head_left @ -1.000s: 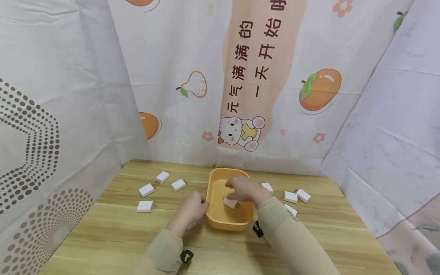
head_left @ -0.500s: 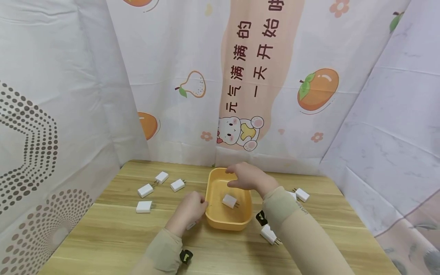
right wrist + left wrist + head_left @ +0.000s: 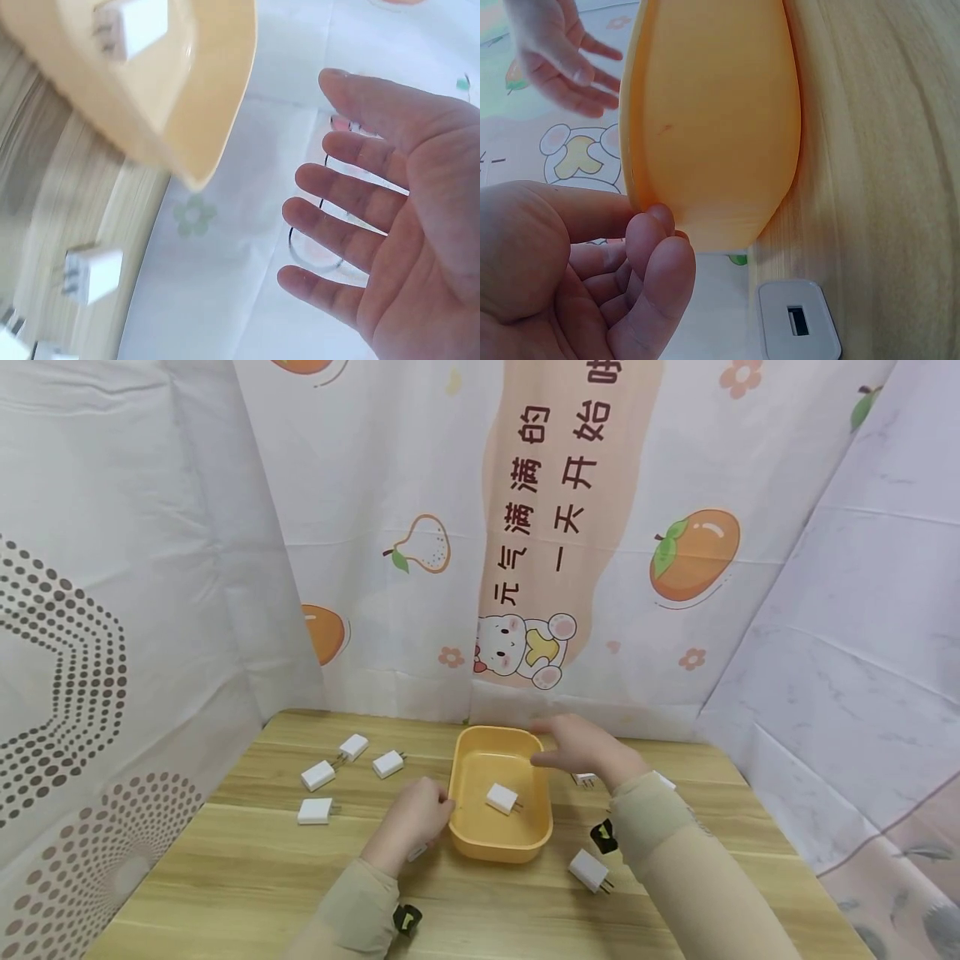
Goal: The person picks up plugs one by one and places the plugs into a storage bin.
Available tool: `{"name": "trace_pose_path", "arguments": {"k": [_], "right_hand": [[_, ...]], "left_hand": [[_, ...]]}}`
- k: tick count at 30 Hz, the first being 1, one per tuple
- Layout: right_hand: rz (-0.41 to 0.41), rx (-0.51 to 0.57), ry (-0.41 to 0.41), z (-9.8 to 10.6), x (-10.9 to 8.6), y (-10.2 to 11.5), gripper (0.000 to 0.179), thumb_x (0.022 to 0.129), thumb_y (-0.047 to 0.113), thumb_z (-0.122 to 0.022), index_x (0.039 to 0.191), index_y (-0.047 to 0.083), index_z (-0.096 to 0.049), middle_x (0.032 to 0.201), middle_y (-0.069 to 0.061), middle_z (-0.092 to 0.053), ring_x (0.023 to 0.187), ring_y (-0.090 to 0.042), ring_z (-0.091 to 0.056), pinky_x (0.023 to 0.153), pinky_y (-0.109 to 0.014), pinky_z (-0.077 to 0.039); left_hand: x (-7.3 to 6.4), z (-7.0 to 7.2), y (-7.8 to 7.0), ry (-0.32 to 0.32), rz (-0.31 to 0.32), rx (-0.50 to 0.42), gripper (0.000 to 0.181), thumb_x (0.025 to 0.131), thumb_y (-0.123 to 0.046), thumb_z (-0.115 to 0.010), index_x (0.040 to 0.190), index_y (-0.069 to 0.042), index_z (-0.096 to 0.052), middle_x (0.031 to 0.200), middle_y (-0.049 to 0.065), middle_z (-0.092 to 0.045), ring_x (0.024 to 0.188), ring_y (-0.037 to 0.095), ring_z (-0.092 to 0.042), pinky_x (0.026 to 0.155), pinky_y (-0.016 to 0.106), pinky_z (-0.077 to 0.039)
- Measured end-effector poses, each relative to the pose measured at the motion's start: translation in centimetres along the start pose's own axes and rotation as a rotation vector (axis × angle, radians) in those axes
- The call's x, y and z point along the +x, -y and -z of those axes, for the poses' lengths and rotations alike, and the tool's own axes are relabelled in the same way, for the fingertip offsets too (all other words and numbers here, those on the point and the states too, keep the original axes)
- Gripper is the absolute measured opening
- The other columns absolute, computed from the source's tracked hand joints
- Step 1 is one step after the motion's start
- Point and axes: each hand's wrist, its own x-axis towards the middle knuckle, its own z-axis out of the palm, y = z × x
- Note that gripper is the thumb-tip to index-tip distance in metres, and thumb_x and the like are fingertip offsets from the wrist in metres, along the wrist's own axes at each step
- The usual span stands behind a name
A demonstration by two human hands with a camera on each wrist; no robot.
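Table point(image 3: 337, 877) bears a yellow basket point(image 3: 501, 853), its left rim pinched by the left hand point(image 3: 416, 815). The right hand point(image 3: 583, 748), spread wide and holding nothing, has drawn off toward the right rim, leaving one charger point(image 3: 502, 797) untouched inside; other chargers point(image 3: 588, 869) lie outside.
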Motion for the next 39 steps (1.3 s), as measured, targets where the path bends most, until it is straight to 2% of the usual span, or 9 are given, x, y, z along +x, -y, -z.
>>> {"name": "trace_pose_path", "arguments": {"k": [6, 8, 14, 18, 24, 30, 32, 39], "right_hand": [[0.001, 0.033, -0.037, 0.6, -1.8, -3.3, 0.051, 0.089, 0.031, -0.077, 0.132, 0.004, -0.067, 0.128, -0.012, -0.068, 0.122, -0.035, -0.06, 0.105, -0.052, -0.044], [-0.011, 0.023, -0.043, 1.0, -2.7, -4.5, 0.054, 0.089, 0.032, -0.077, 0.132, 0.0, -0.065, 0.128, -0.015, -0.067, 0.122, -0.037, -0.06, 0.105, -0.054, -0.043], [-0.09, 0.021, -0.039, 2.3, -5.8, -8.0, 0.066, 0.088, 0.037, -0.078, 0.135, -0.006, -0.06, 0.133, -0.023, -0.062, 0.126, -0.044, -0.054, 0.106, -0.058, -0.04], [-0.155, 0.046, -0.022, 3.0, -7.3, -9.5, 0.076, 0.088, 0.046, -0.077, 0.139, -0.007, -0.056, 0.139, -0.026, -0.057, 0.13, -0.047, -0.049, 0.106, -0.061, -0.038], [-0.156, 0.046, -0.037, 3.2, -8.1, -10.3, 0.081, 0.086, 0.051, -0.077, 0.138, -0.008, -0.056, 0.137, -0.027, -0.058, 0.128, -0.048, -0.051, 0.105, -0.061, -0.039], [-0.162, -0.002, -0.029, 2.9, -8.0, -10.0, 0.083, 0.083, 0.055, -0.078, 0.137, -0.005, -0.058, 0.136, -0.026, -0.059, 0.126, -0.048, -0.052, 0.103, -0.062, -0.041], [-0.161, -0.005, -0.015, 2.6, -8.0, -9.7, 0.083, 0.083, 0.055, -0.078, 0.136, -0.005, -0.058, 0.135, -0.026, -0.06, 0.126, -0.047, -0.053, 0.103, -0.061, -0.042], [-0.251, 0.028, 0.075, 0.9, -8.8, -9.4, 0.082, 0.083, 0.057, -0.077, 0.139, 0.001, -0.058, 0.133, -0.018, -0.062, 0.121, -0.039, -0.058, 0.097, -0.057, -0.046]], "left_hand": [[0.1, 0.0, -0.1, 0.001, 0.01, -0.002, 0.023, 0.101, -0.012, -0.058, 0.085, -0.002, -0.071, 0.058, 0.004, -0.057, 0.044, 0.016, -0.059, 0.043, 0.028, -0.047], [0.1, 0.0, -0.1, 0.004, 0.015, -0.003, 0.024, 0.102, -0.012, -0.057, 0.086, -0.002, -0.072, 0.058, 0.004, -0.057, 0.045, 0.016, -0.059, 0.043, 0.029, -0.047], [0.2, -0.3, -0.1, 0.007, 0.009, -0.005, 0.023, 0.102, -0.013, -0.057, 0.087, -0.002, -0.072, 0.058, 0.004, -0.058, 0.044, 0.016, -0.059, 0.043, 0.029, -0.047], [0.2, -0.3, 0.0, 0.004, 0.011, -0.008, 0.023, 0.101, -0.012, -0.058, 0.085, -0.003, -0.071, 0.058, 0.004, -0.058, 0.044, 0.016, -0.059, 0.043, 0.03, -0.047], [0.2, -0.2, 0.0, 0.01, 0.015, -0.003, 0.024, 0.102, -0.013, -0.057, 0.082, -0.005, -0.069, 0.058, 0.004, -0.058, 0.044, 0.016, -0.059, 0.044, 0.03, -0.048], [0.2, -0.1, 0.2, 0.008, 0.014, -0.001, 0.024, 0.102, -0.013, -0.057, 0.082, -0.006, -0.069, 0.057, 0.004, -0.058, 0.043, 0.016, -0.059, 0.043, 0.029, -0.047], [0.1, -0.1, 0.1, 0.007, 0.009, 0.0, 0.024, 0.102, -0.013, -0.058, 0.082, -0.005, -0.07, 0.057, 0.004, -0.058, 0.043, 0.016, -0.059, 0.042, 0.029, -0.047], [0.1, -0.1, 0.0, 0.004, 0.002, 0.008, 0.025, 0.102, -0.013, -0.057, 0.084, -0.003, -0.071, 0.057, 0.003, -0.058, 0.043, 0.015, -0.059, 0.042, 0.028, -0.047]]}}
